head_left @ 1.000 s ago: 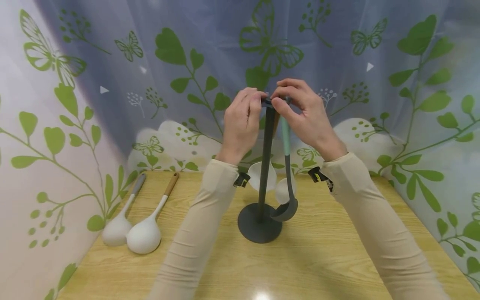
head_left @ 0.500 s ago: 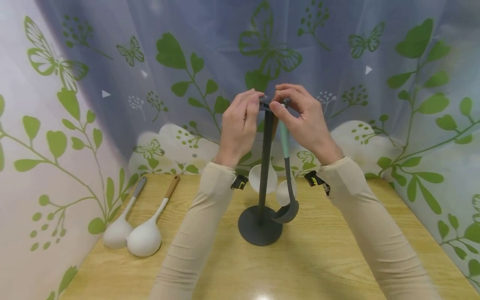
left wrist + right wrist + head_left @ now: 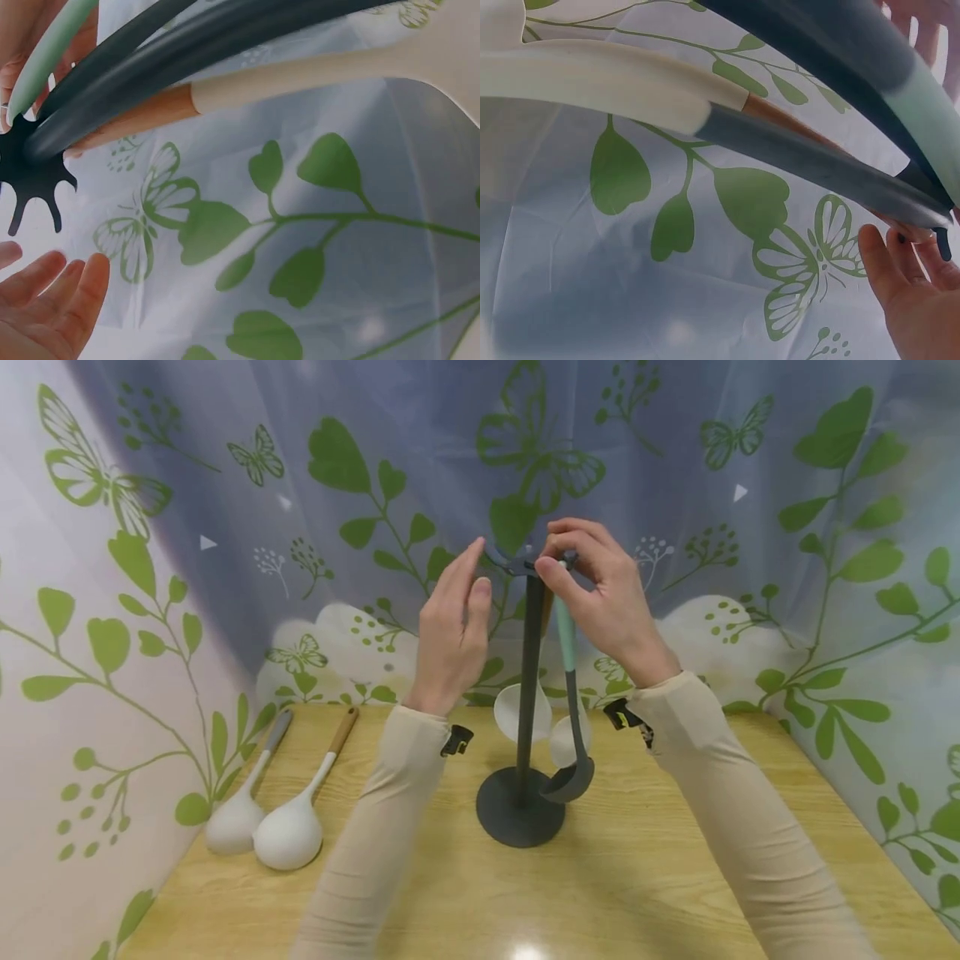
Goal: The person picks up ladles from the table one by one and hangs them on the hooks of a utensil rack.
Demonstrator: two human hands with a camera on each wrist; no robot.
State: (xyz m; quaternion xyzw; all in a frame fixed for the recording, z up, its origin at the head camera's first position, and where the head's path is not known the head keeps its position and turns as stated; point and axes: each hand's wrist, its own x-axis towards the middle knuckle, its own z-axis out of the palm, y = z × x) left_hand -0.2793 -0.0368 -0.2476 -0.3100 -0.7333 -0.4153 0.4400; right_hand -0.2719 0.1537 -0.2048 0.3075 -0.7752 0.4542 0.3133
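In the head view a dark utensil stand (image 3: 529, 677) rises from a round base, with hooks around its top. My right hand (image 3: 603, 597) curls over the hooks, thumb at the hub, and grips the top of the stand. A dark ladle (image 3: 573, 727) with a mint-green handle hangs below that hand. Two white-headed utensils hang behind it, one with a wooden handle (image 3: 142, 116), another with a grey handle (image 3: 817, 165). My left hand (image 3: 453, 631) is apart from the stand, to its left, fingers straight and holding nothing; free hooks (image 3: 34, 202) face it.
On the wooden table (image 3: 637, 877), at the left, lie a white ladle with a grey handle (image 3: 234, 821) and a white ladle with a wooden handle (image 3: 288, 837), both bowl-down. A leaf-and-butterfly patterned curtain (image 3: 420, 435) closes off the back and sides.
My left hand has let go of the stand's top and moved left and slightly down, its fingers straightening. The right hand stays at the top, and the hanging utensils have barely moved.
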